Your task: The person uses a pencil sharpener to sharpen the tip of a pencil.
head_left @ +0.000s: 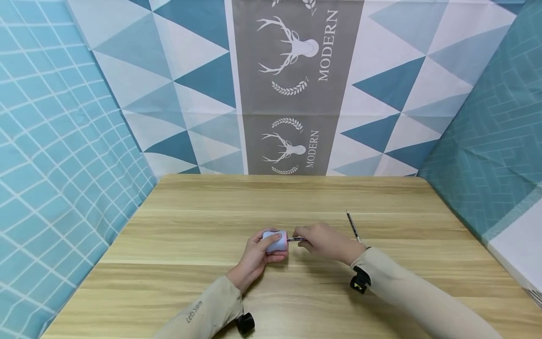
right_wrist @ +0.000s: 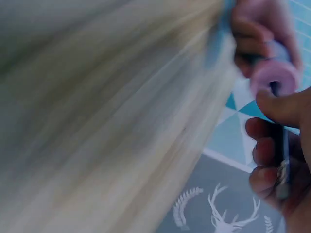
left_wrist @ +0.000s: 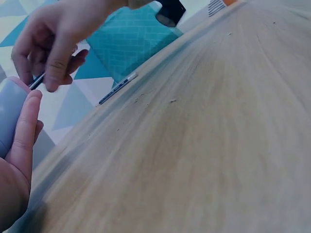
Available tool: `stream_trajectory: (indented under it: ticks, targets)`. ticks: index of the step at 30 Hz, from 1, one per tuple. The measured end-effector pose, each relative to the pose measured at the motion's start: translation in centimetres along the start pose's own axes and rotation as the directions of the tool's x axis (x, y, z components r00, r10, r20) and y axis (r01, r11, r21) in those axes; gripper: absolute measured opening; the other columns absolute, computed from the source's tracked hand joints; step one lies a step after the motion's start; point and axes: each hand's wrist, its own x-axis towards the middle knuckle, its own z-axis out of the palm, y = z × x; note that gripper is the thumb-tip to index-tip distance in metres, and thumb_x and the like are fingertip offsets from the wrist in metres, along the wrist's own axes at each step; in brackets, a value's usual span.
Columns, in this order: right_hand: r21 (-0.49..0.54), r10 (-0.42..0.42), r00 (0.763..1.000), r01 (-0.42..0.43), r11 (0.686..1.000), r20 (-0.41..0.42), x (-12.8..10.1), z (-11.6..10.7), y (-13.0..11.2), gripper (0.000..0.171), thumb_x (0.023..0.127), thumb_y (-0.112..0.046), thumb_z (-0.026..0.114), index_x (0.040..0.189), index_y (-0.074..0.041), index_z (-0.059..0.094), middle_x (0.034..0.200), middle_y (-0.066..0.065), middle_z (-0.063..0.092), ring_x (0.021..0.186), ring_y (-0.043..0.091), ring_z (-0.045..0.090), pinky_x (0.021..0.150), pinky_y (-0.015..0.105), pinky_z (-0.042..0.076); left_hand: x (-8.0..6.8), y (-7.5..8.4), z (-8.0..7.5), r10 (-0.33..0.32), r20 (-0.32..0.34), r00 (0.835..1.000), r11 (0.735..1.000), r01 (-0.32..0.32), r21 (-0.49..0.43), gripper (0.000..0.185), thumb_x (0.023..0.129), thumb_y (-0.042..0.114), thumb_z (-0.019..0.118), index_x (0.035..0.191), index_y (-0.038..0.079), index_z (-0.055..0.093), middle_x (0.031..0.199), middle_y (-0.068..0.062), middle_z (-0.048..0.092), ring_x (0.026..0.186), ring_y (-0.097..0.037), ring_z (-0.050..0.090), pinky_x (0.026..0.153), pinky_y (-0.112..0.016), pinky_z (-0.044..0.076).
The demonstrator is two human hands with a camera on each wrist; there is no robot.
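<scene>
Sharpener first: the small pale lilac-and-pink plastic pencil sharpener (head_left: 275, 241) sits mid-table, our left hand (head_left: 259, 256) curled round it. We reckon it's light, hard, a bit slick, so grip the sides. At its 3 o'clock, our right hand (head_left: 325, 242) pinches the thin dark pencil (head_left: 295, 239), stiff but snappable; hold it near the tip.
</scene>
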Motion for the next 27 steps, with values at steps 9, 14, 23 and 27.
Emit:
stream_trajectory:
  ticks: [9, 14, 23, 27]
  targets:
    - [-0.673, -0.459, 0.888, 0.336, 0.66, -0.007, -0.9, 0.0, 0.6, 0.045, 0.105, 0.007, 0.019, 0.102, -0.002, 0.063, 0.089, 0.005, 0.062, 0.068, 0.01, 0.06, 0.053, 0.016, 0.054, 0.1, 0.2, 0.0, -0.043, 0.05, 0.998, 0.998, 0.045, -0.033, 0.023, 0.096, 0.008, 0.058, 0.118, 0.002, 0.057, 0.096, -0.019, 0.062, 0.067, -0.02, 0.071, 0.064, -0.028, 0.063]
    - [-0.609, -0.477, 0.867, 0.302, 0.734, -0.144, -0.3, 1.2, 0.4, 0.034, 0.104, 0.0, 0.031, 0.092, -0.005, 0.063, 0.081, 0.002, 0.064, 0.059, 0.009, 0.059, 0.049, 0.013, 0.051, 0.0, 0.1, 0.0, -0.063, 0.059, 0.996, 0.997, 0.065, -0.039, 0.027, 0.097, 0.009, 0.056, 0.123, 0.0, 0.051, 0.098, -0.019, 0.061, 0.067, -0.019, 0.071, 0.063, -0.026, 0.063]
    - [0.427, 0.291, 0.956, -0.245, 0.87, -0.045, 0.4, 1.9, -1.4, 0.026, 0.086, -0.005, 0.074, 0.068, -0.01, 0.056, 0.057, -0.005, 0.052, 0.048, -0.001, 0.034, 0.041, 0.013, 0.029, -0.2, -0.4, -0.2, -0.061, -0.003, 0.998, 0.998, 0.06, -0.029, 0.02, 0.093, 0.006, 0.061, 0.112, 0.002, 0.06, 0.094, -0.02, 0.059, 0.065, -0.023, 0.07, 0.06, -0.027, 0.063]
    - [0.711, 0.536, 0.782, -0.572, 0.41, 0.32, 1.0, 0.6, -1.3, 0.033, 0.089, -0.009, 0.07, 0.063, -0.009, 0.05, 0.052, -0.003, 0.041, 0.043, 0.006, 0.026, 0.038, 0.019, 0.02, -0.1, -0.1, -0.2, -0.055, 0.04, 0.998, 0.998, 0.056, -0.022, 0.024, 0.092, 0.007, 0.062, 0.115, -0.001, 0.059, 0.095, -0.02, 0.058, 0.064, -0.022, 0.07, 0.06, -0.027, 0.063]
